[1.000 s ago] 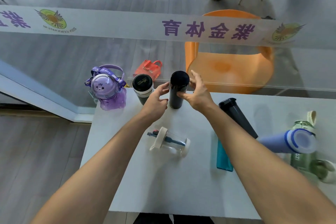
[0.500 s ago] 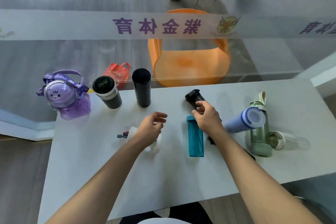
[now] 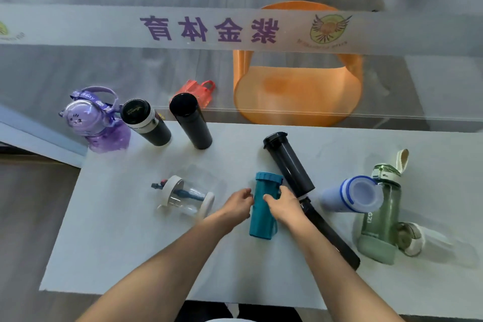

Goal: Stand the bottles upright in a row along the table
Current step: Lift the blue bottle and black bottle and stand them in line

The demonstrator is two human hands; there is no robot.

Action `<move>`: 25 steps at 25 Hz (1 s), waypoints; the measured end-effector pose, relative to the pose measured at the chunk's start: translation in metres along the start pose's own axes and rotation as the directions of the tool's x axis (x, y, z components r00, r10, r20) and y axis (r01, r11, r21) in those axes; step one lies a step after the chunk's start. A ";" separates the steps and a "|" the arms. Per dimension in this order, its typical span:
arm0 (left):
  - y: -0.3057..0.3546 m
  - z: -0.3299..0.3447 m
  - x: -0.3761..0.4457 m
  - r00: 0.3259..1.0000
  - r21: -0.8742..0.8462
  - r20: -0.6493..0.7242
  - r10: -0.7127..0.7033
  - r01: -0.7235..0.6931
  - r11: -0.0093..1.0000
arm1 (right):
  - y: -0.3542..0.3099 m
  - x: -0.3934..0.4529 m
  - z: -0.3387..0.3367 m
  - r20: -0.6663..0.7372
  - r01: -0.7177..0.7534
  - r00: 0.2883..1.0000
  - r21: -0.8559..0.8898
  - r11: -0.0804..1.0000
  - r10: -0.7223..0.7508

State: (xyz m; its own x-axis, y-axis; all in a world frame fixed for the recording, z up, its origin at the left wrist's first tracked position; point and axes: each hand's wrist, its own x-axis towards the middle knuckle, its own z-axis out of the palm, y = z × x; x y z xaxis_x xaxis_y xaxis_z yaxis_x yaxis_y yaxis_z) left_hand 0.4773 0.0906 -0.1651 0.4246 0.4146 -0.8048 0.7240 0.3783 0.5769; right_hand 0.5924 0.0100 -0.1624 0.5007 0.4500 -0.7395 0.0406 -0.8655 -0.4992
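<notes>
Three bottles stand upright at the table's far left: a purple bottle [image 3: 94, 123], a black and white tumbler [image 3: 146, 123] and a black flask [image 3: 190, 123]. A teal bottle [image 3: 262, 217] lies near the middle, cap pointing away from me. My right hand [image 3: 283, 204] wraps around its upper part. Fingers apart, my left hand [image 3: 237, 204] is at its left side. A clear bottle [image 3: 185, 197] lies to the left. A dark grey bottle [image 3: 287, 162] lies just right of the teal one.
Another black bottle [image 3: 329, 232] lies partly under my right forearm. Further right are a periwinkle bottle [image 3: 350, 196], a green bottle [image 3: 379, 217] and a clear bottle with a white cap [image 3: 418, 240]. A glass wall runs behind the table [image 3: 130, 256], with an orange chair [image 3: 298, 97] beyond it.
Both hands left the black flask, which now stands alone. My right hand went from the dark grey bottle to the teal one. My left hand came over from the clear bottle.
</notes>
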 end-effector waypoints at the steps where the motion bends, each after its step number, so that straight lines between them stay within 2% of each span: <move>1: 0.003 0.006 -0.002 1.000 -0.049 0.001 0.005 -0.005 0.999 | 0.001 -0.001 -0.001 0.016 0.030 0.999 0.032 0.999 -0.030; 4: 0.009 0.014 -0.005 0.996 -0.208 -0.085 0.030 -0.047 0.977 | -0.006 -0.001 -0.008 -0.002 0.154 0.988 0.114 0.981 -0.155; 6: 0.015 0.010 -0.007 0.978 -0.239 -0.202 0.057 -0.106 0.965 | -0.017 0.000 -0.015 -0.037 0.229 0.974 0.168 0.959 -0.226; 8: 0.028 0.000 -0.009 0.950 -0.174 -0.297 0.098 -0.155 0.973 | -0.028 0.000 -0.024 -0.039 0.274 0.962 0.215 0.937 -0.272; 12: 0.054 -0.021 -0.008 0.880 0.043 -0.387 0.277 -0.283 0.958 | -0.048 0.005 -0.030 -0.022 0.414 0.906 0.241 0.878 -0.422; 14: 0.053 -0.025 -0.003 0.837 0.134 -0.421 0.351 -0.325 0.936 | -0.049 0.010 -0.031 0.020 0.456 0.882 0.223 0.862 -0.471; 16: 0.049 -0.028 -0.001 0.816 0.173 -0.431 0.385 -0.344 0.923 | -0.047 0.021 -0.037 -0.055 0.479 0.878 0.137 0.867 -0.476; 18: 0.049 -0.033 0.000 0.803 0.185 -0.440 0.401 -0.356 0.916 | -0.046 0.044 -0.049 -0.260 0.448 0.856 -0.060 0.892 -0.448; 19: 0.050 -0.035 0.001 0.799 0.199 -0.440 0.410 -0.359 0.912 | -0.047 0.058 -0.055 -0.316 0.373 0.854 -0.185 0.909 -0.414; 22: 0.052 -0.037 0.004 0.781 0.215 -0.438 0.445 -0.389 0.896 | -0.053 0.089 -0.060 -0.249 0.095 0.941 -0.451 0.888 -0.227; 25: 0.056 -0.039 0.007 0.788 0.162 -0.441 0.430 -0.402 0.901 | -0.054 0.104 -0.052 -0.215 0.014 0.969 -0.460 0.888 -0.126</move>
State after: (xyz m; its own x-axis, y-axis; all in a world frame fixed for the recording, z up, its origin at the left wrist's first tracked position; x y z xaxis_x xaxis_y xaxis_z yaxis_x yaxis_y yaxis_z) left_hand 0.4997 0.1474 -0.1328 0.4063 0.8542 -0.3243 0.5699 0.0405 0.8207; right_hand 0.6875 0.0925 -0.1891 0.6655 0.4976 -0.5563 0.4404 -0.8636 -0.2456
